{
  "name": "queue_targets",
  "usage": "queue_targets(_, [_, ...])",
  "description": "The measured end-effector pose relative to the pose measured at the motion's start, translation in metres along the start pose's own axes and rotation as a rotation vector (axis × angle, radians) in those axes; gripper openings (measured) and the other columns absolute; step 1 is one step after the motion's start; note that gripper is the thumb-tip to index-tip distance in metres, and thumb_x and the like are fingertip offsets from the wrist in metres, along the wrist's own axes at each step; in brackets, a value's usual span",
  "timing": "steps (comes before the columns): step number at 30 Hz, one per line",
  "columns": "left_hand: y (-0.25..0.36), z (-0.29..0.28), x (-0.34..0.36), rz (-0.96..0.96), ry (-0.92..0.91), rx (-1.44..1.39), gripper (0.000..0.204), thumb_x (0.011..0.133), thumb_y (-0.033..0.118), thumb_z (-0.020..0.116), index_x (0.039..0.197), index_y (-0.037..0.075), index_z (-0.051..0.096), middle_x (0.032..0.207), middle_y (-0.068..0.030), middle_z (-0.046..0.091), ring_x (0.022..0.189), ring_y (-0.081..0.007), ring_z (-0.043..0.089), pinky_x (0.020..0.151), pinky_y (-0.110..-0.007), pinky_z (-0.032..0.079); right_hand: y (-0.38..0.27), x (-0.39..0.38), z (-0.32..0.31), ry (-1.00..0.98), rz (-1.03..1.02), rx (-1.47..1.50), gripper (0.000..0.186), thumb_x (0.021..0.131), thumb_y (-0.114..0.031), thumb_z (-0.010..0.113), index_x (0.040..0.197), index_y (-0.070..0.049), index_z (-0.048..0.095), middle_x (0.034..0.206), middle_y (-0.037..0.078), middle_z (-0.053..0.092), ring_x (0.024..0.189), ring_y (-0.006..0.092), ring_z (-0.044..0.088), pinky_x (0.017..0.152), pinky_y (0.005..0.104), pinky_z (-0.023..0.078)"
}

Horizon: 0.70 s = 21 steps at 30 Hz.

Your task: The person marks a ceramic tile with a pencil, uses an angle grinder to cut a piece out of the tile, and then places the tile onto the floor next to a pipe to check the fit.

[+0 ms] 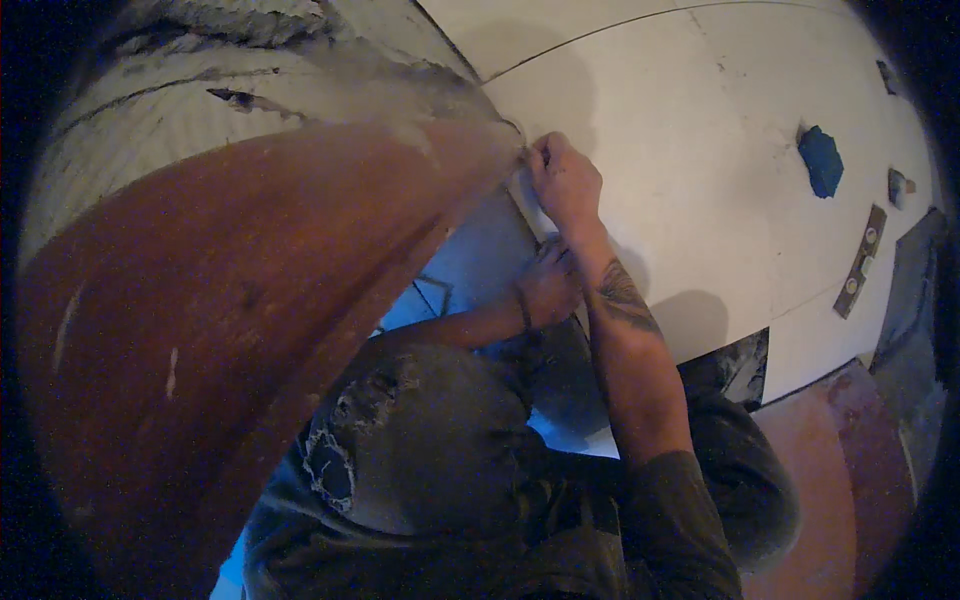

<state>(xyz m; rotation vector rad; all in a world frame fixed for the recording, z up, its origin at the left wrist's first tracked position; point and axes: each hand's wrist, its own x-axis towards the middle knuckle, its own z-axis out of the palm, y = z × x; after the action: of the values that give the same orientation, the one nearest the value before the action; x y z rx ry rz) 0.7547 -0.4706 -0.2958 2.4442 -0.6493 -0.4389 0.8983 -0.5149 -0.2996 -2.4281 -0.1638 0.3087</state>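
Note:
My right hand (pixel 567 182) is closed in a pinch at the edge of a large pale slab (pixel 690 190), close to the tip of a reddish-brown panel (pixel 250 270). Whatever it pinches is too small or hidden to make out. Nearer to me, my left hand (pixel 548 287) reaches in from the left to the same slab's edge. Its fingers are curled, partly covered by my right forearm, and I cannot see what they hold. A thin dark gap runs between this slab and the pale one beyond it.
A blue crumpled cloth or sponge (pixel 822 162) lies on the slab to the right. Further right are a spirit level (pixel 862 262) and a small grey object (pixel 897 188). Rough, cracked grey material (pixel 180 110) is at the upper left. My bent knees (pixel 400 430) are below my hands.

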Motion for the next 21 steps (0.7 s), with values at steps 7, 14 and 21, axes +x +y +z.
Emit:
queue_targets(7, [0.005, -0.011, 0.005, -0.001, 0.073, -0.032, 0.051, 0.079, 0.024, 0.06, 0.125, 0.003, 0.056, 0.132, -0.0201, 0.05, 0.128, -0.0409, 0.039, 0.112, -0.054, 0.026, 0.002, 0.005, -0.006, -0.073, 0.023, -0.029, 0.021, 0.09, -0.032, 0.058, 0.092, -0.011, 0.061, 0.079, 0.014, 0.068, 0.076, 0.0363, 0.066, 0.067, 0.0474, 0.051])
queue_targets(14, [0.002, -0.013, 0.005, -0.037, 0.024, -0.093, 0.042, 0.08, 0.026, 0.059, 0.115, 0.005, 0.062, 0.13, -0.0169, 0.051, 0.128, -0.0394, 0.037, 0.112, -0.053, 0.027, 0.006, 0.007, -0.004, -0.093, -0.025, 0.014, 0.021, 0.09, -0.031, 0.058, 0.095, -0.011, 0.061, 0.081, 0.014, 0.069, 0.078, 0.0359, 0.066, 0.068, 0.0472, 0.052])
queue_targets(21, [-0.004, 0.003, -0.002, -0.054, -0.248, 0.048, 0.037, 0.077, 0.028, 0.061, 0.104, 0.004, 0.068, 0.128, -0.0171, 0.053, 0.125, -0.0392, 0.04, 0.111, -0.053, 0.029, -0.002, 0.009, -0.004, -0.142, -0.049, -0.026, 0.021, 0.09, -0.031, 0.058, 0.095, -0.011, 0.061, 0.081, 0.014, 0.069, 0.077, 0.0355, 0.066, 0.068, 0.0467, 0.052])
